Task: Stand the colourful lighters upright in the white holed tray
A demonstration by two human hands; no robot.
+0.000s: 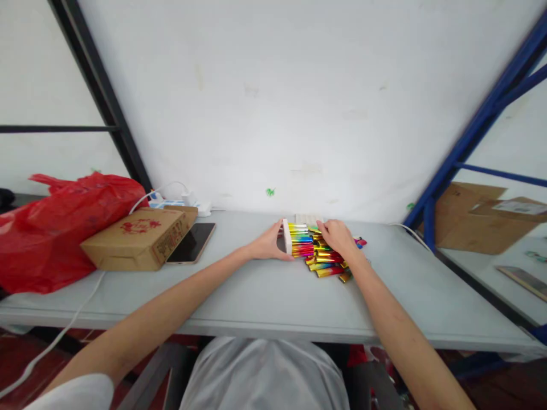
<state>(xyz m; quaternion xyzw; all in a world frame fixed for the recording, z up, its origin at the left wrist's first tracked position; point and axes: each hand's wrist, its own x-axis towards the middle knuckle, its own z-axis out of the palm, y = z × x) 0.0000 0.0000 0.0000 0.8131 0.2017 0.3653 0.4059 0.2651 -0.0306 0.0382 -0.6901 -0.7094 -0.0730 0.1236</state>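
Note:
My left hand (268,242) is wrapped round a small white holder (288,238) that lies on its side. Out of its right side stick several shiny metallic tubes (301,240) in bands of silver, yellow, blue, red and purple. More loose tubes (328,267) of the same kind, gold with red and blue, lie in a heap to the right. Over that heap is my right hand (338,236), its fingers pinched at the end of a yellow-green tube (314,229). Part of the heap is hidden under this hand.
On the left of the grey table (256,296) are a red plastic bag (64,228), a cardboard box (137,236), a phone (192,244) and a power strip (200,208) with white cables. A pale flat item (308,218) lies behind the tubes. Blue shelf posts (428,222) stand right.

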